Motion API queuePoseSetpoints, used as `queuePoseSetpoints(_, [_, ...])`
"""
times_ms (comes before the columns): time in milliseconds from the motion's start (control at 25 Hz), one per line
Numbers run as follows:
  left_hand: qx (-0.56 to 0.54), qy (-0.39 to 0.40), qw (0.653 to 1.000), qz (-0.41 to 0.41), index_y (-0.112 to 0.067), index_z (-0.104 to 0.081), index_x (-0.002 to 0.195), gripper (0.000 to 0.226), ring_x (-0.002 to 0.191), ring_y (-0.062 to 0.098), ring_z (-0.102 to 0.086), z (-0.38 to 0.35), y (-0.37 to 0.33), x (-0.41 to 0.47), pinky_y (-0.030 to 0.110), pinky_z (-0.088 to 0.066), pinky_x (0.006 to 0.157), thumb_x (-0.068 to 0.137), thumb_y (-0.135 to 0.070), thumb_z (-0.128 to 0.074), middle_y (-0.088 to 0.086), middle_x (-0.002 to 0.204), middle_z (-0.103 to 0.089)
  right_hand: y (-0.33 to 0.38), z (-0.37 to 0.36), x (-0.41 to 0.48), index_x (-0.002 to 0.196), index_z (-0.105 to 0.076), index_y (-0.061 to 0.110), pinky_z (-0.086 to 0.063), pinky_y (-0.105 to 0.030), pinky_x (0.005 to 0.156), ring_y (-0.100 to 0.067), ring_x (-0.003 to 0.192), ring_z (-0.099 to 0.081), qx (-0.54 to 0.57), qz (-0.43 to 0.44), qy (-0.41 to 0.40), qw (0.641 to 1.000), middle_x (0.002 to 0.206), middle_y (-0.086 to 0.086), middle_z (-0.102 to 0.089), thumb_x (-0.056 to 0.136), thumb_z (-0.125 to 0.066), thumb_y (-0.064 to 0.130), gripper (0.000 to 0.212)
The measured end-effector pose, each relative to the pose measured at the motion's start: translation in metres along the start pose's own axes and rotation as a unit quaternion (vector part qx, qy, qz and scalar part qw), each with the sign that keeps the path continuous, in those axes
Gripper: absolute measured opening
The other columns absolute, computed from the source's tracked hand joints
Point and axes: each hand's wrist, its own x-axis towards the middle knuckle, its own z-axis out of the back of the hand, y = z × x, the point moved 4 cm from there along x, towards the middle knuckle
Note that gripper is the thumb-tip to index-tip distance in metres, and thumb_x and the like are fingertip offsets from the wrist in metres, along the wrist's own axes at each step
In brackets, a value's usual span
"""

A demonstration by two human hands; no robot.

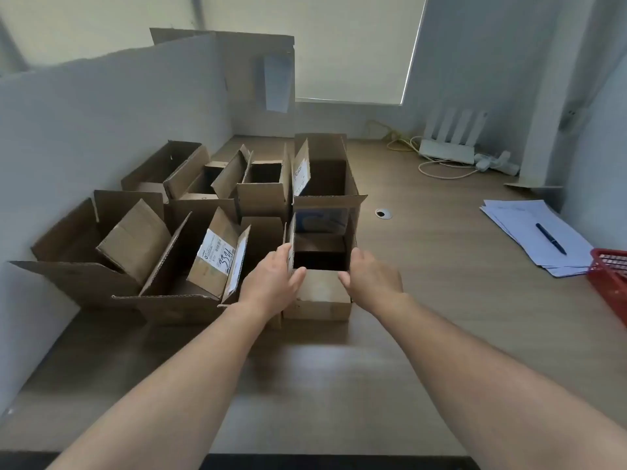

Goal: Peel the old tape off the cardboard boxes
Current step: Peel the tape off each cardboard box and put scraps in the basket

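Desktop [424, 266]: left hand [271, 283], right hand [373, 279] grip box [320, 295], interior dark.

Small box [319, 300] sits on counter [424, 283] btwn L grip [271, 283] and R grip [369, 279], each holding one side of it. Just behind the grips: taller box [322, 171], touching the small one. Left of L grip: cluster of open boxes [135, 249], w/ the labelled box [217, 262] right beside that grip; partition [101, 113] behind and left of them. Well right of R grip: paper stack [529, 232] w/ pen [550, 239] on top, basket [610, 283] at the near-right edge. Cable hole [383, 213] btwn taller box and papers. Router [448, 150] far behind R grip, by the wall.
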Motion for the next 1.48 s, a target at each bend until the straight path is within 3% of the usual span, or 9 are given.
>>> queuePoseSetpoints(120, [-0.024, 0.013, 1.0, -0.003, -0.016, -0.027, 0.149, 0.06, 0.128, 0.022, -0.046, -0.004, 0.003, 0.004, 0.041, -0.044, 0.102, 0.097, -0.038, -0.049, 0.007, 0.142, -0.047, -0.008, -0.004, 0.007, 0.116, -0.042, 0.01, -0.033, -0.032, 0.066, -0.032, 0.101, -0.057, 0.025, -0.06, 0.004, 0.998, 0.118, -0.009, -0.054, 0.095, -0.045, 0.022, 0.024])
queuePoseSetpoints(280, [0.012, 0.02, 1.0, 0.008, -0.015, -0.032, 0.147, 0.055, 0.129, 0.021, -0.044, -0.008, 0.001, 0.006, 0.041, -0.041, 0.104, 0.098, -0.036, -0.046, 0.007, 0.14, -0.048, -0.024, -0.017, 0.012, 0.119, -0.045, 0.01, -0.035, -0.031, 0.071, -0.032, 0.107, -0.056, 0.039, -0.119, 0.077, 0.989, 0.118, -0.012, -0.059, 0.09, -0.042, 0.007, 0.03])
queuePoseSetpoints(560, [0.028, -0.061, 0.997, 0.03, -0.013, -0.035, 0.145, 0.053, 0.132, 0.024, -0.038, -0.019, -0.034, 0.01, 0.039, -0.034, 0.106, 0.099, -0.035, -0.045, 0.008, 0.143, -0.042, -0.099, -0.011, 0.015, 0.116, -0.04, 0.02, -0.033, -0.033, 0.068, -0.029, 0.088, -0.049, 0.02, -0.136, 0.063, 0.988, 0.104, -0.009, -0.058, 0.086, -0.036, 0.006, 0.033])
queuePoseSetpoints(840, [0.028, -0.008, 0.997, 0.069, -0.018, -0.032, 0.147, 0.054, 0.133, 0.022, -0.04, -0.077, -0.092, 0.019, 0.04, -0.037, 0.105, 0.099, -0.04, -0.044, 0.005, 0.146, -0.042, -0.188, 0.003, 0.012, 0.119, -0.048, 0.019, -0.036, -0.035, 0.085, -0.03, 0.113, -0.045, -0.009, -0.143, 0.033, 0.989, 0.121, -0.013, -0.051, 0.09, -0.036, 0.007, 0.034])
queuePoseSetpoints(960, [0.027, 0.051, 0.994, 0.097, -0.019, -0.033, 0.147, 0.055, 0.13, 0.023, -0.044, -0.106, -0.107, 0.017, 0.04, -0.04, 0.102, 0.099, -0.044, -0.042, 0.005, 0.145, -0.045, -0.21, 0.006, 0.005, 0.123, -0.041, 0.013, -0.039, -0.036, 0.082, -0.029, 0.113, -0.046, 0.022, -0.179, 0.012, 0.984, 0.124, -0.014, -0.045, 0.091, -0.051, 0.024, 0.035])
queuePoseSetpoints(1080, [0.009, 0.078, 0.986, 0.15, -0.018, -0.032, 0.147, 0.057, 0.13, 0.026, -0.045, -0.126, -0.11, 0.009, 0.04, -0.041, 0.102, 0.098, -0.046, -0.042, 0.008, 0.145, -0.045, -0.216, 0.001, -0.008, 0.12, -0.039, 0.007, -0.037, -0.033, 0.07, -0.028, 0.107, -0.053, 0.07, -0.228, 0.011, 0.971, 0.12, -0.012, -0.047, 0.084, -0.058, 0.055, 0.063])
queuePoseSetpoints(1200, [0.007, 0.085, 0.978, 0.191, -0.016, -0.03, 0.148, 0.06, 0.132, 0.027, -0.042, -0.14, -0.113, 0.001, 0.04, -0.039, 0.102, 0.097, -0.043, -0.046, 0.009, 0.148, -0.041, -0.219, -0.005, -0.022, 0.118, -0.04, 0.007, -0.035, -0.032, 0.067, -0.028, 0.101, -0.059, 0.134, -0.28, 0.027, 0.95, 0.115, -0.011, -0.051, 0.076, -0.06, 0.067, 0.076])
queuePoseSetpoints(1360, [0.012, 0.07, 0.981, 0.178, -0.017, -0.028, 0.149, 0.063, 0.134, 0.025, -0.039, -0.143, -0.123, -0.009, 0.04, -0.038, 0.102, 0.096, -0.044, -0.048, 0.007, 0.149, -0.039, -0.213, -0.013, -0.031, 0.116, -0.055, 0.015, -0.034, -0.028, 0.058, -0.023, 0.088, -0.055, 0.159, -0.285, 0.167, 0.93, 0.104, -0.002, -0.059, 0.067, -0.061, 0.073, 0.076])
queuePoseSetpoints(1480, [0.041, 0.02, 0.991, 0.128, -0.019, -0.029, 0.149, 0.062, 0.135, 0.021, -0.036, -0.143, -0.132, -0.032, 0.036, -0.035, 0.104, 0.096, -0.05, -0.043, 0.002, 0.149, -0.038, -0.202, -0.017, -0.035, 0.119, -0.055, 0.017, -0.033, -0.027, 0.052, -0.022, 0.093, -0.057, 0.127, -0.276, 0.223, 0.926, 0.111, -0.002, -0.06, 0.062, -0.065, 0.075, 0.081])
